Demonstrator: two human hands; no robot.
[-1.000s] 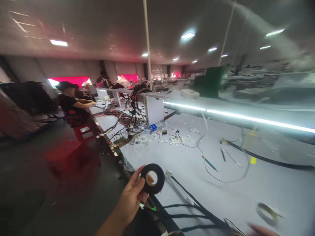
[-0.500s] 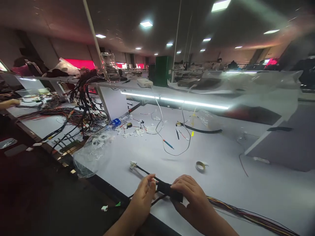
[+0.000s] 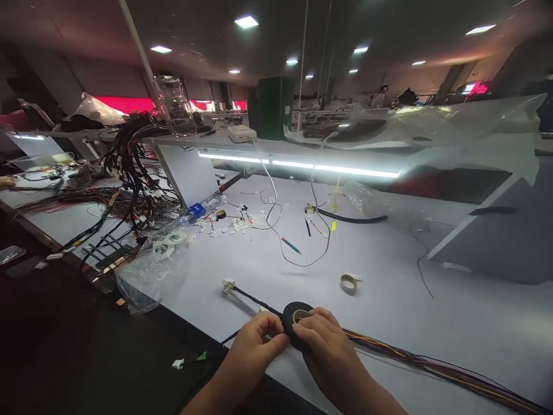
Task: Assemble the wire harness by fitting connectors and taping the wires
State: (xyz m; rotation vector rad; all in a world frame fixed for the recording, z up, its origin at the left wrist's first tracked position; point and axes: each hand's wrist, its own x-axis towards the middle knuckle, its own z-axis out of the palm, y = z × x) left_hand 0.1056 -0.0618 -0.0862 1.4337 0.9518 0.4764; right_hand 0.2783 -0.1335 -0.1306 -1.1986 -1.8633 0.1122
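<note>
My right hand point(image 3: 326, 346) is closed on a roll of black tape point(image 3: 294, 311), whose round face and cardboard core show beside the fingers. My left hand point(image 3: 261, 343) is pinched at the roll's left side, around the black-wrapped wire harness point(image 3: 254, 299); its fingertips cover what they grip. A white connector point(image 3: 227, 285) ends the harness on the white table, up and left of my hands. From under my right hand, loose yellow, red and black wires point(image 3: 401, 355) run to the right.
A pale tape roll point(image 3: 348, 282) lies beyond my right hand. Farther back are a blue pen point(image 3: 291, 245), a white cable point(image 3: 302, 265) and small white connectors point(image 3: 242, 225). Clear plastic bags point(image 3: 151, 276) and a bottle point(image 3: 196, 211) lie left. A shelf point(image 3: 207, 140) spans the back.
The tape roll has turned so that its round face and core show. My left hand has moved in against it with pinched fingers. The view has shifted slightly.
</note>
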